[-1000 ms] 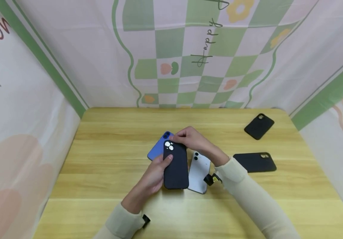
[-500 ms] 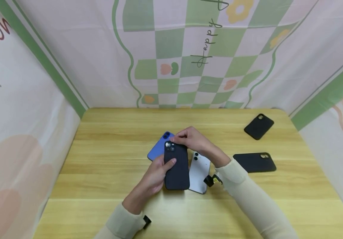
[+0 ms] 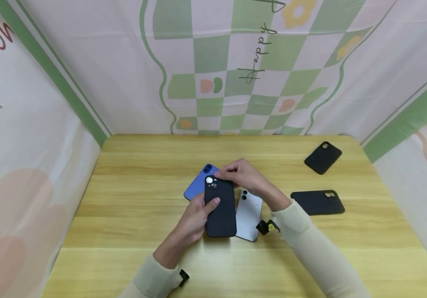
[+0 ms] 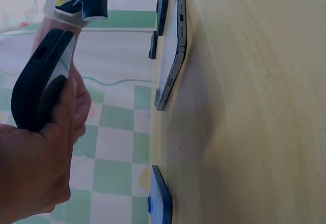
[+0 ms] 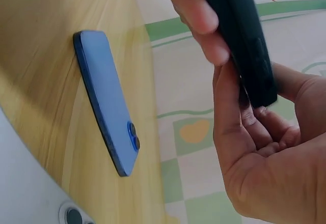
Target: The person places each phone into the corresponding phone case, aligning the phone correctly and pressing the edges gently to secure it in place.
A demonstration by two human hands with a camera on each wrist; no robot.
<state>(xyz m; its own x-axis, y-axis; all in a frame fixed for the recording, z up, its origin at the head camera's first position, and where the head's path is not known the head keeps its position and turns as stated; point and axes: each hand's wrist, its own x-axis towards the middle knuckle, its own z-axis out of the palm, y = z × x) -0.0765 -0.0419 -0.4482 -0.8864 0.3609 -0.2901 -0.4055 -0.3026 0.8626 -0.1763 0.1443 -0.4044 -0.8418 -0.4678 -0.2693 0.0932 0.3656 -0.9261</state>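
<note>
A phone in a black case [image 3: 221, 217] is held above the table, back side up, with its camera lenses showing through the cutout. My left hand [image 3: 194, 217] grips its left side, thumb lying across the back. At the top right corner my right hand [image 3: 248, 177] pinches the case edge between thumb and fingers. In the right wrist view, the right thumb and fingers stand on either side of the black case's end [image 5: 257, 76]. Beneath and behind lies a blue phone [image 3: 196, 186]. A white phone [image 3: 248, 217] lies to the right, partly covered by the cased phone.
Two black phone cases lie on the right of the wooden table [image 3: 131, 174]: one far case [image 3: 323, 158] set at an angle, and a nearer case [image 3: 315, 203] lying sideways, partly behind the right sleeve. A patterned cloth [image 3: 213, 54] hangs behind the table.
The left thumb has slid a little farther across the case's back. My right hand has shifted slightly right along the top corner. The lenses' glare has changed as the cased phone tilts slightly.
</note>
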